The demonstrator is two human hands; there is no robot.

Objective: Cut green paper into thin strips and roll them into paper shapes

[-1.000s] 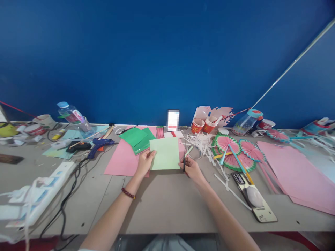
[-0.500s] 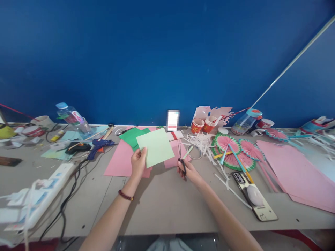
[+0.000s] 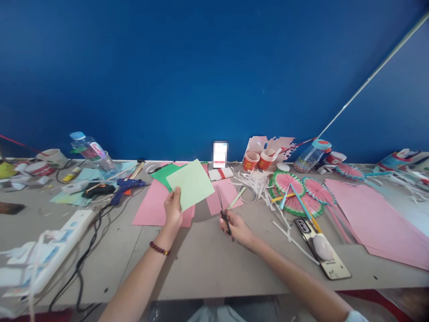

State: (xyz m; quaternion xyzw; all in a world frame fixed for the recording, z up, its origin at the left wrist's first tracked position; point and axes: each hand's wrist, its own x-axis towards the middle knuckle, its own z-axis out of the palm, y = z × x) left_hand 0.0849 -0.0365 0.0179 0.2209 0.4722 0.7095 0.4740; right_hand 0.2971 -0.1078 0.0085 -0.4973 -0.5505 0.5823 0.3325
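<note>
A light green sheet of paper is pinched at its lower left edge by my left hand, tilted and raised above the table. My right hand is wrapped round the black handles of a pair of scissors; the blades point up and away, apart from the light green sheet. Behind the held sheet lie darker green paper and pink paper, both partly covered. A smaller pink piece with a narrow pale green strip on it lies beyond the scissors.
To the right are white paper strips, watermelon-patterned paper fans, a phone with a white mouse, and large pink sheets. Leftward lie a blue glue gun, a power strip and a tilted bottle. Red cups stand near the wall.
My left hand has drawn the light green sheet slightly left and up. The right hand with the scissors has shifted left and a little nearer to me. The view has turned slightly.
</note>
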